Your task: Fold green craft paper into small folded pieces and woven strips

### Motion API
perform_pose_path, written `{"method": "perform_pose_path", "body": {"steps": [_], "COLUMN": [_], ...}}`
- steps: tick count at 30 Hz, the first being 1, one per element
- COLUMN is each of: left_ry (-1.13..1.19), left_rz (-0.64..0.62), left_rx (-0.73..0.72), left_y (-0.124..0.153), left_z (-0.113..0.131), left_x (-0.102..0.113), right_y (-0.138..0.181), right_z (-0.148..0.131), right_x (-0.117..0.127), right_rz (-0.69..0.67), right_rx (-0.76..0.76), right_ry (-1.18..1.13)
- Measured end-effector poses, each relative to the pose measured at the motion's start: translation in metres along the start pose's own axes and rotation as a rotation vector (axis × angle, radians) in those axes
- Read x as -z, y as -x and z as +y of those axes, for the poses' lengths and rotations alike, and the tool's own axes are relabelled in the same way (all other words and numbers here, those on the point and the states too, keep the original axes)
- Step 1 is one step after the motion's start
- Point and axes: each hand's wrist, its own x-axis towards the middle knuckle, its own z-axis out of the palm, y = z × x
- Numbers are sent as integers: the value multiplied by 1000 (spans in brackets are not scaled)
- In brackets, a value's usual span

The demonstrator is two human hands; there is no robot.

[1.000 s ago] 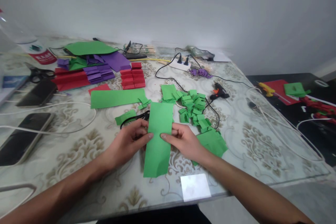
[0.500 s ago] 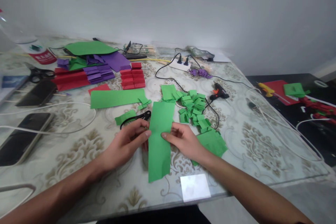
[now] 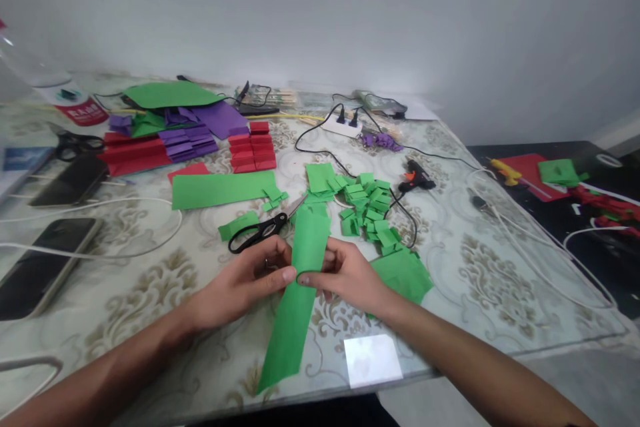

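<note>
A long green paper strip [image 3: 287, 337] is pinched between my two hands above the table, bent across where the thumbs press. My left hand [image 3: 253, 273] grips its left edge, and my right hand [image 3: 345, 273] grips its right edge, thumb tips nearly meeting. Just beyond my left hand lie black-handled scissors [image 3: 265, 230], their blades pointing away to the right. A pile of small folded green paper pieces [image 3: 370, 203] sits beyond my right hand, and a stack of green paper [image 3: 403, 273] lies beside that wrist. Another green strip [image 3: 225, 190] rests behind the scissors.
A glue gun [image 3: 416, 177] and power strip [image 3: 343, 125] with cables lie at the back right. Red folded paper [image 3: 253, 150], purple paper [image 3: 220, 118], a phone [image 3: 47, 267] and a bottle [image 3: 65, 93] occupy the left. A black surface [image 3: 590, 227] adjoins the right.
The strip has gone from nearly flat to bent at the thumbs, its near end swinging left and towards me. Both hands moved slightly nearer, and more of the scissors shows.
</note>
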Motion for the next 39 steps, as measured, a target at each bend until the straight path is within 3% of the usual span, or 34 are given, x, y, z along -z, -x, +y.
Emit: {"method": "perform_pose_path", "body": {"steps": [9, 21, 24, 28, 31, 35, 39], "left_ry": [60, 32, -59, -167, -294, -467, -450], "left_rz": [-119, -117, -105, -92, -41, 10, 13], "left_rx": [68, 173, 142, 89, 94, 117, 125], "left_y": [0, 1, 1, 1, 0, 0, 0], "left_z": [3, 3, 6, 2, -4, -9, -7], "left_x": [-9, -9, -6, -3, -2, -3, -5], "right_y": [0, 6, 6, 4, 1, -2, -3], "right_z": [0, 6, -4, -14, -13, -9, -9], "right_x": [-7, -3, 2, 9, 9, 5, 3], "right_rz": [94, -134, -170, -196, -79, 59, 141], "right_rx": [6, 40, 42, 37, 36, 48, 51], "right_ry": [-30, 23, -37, -311, -352, -176, -103]}}
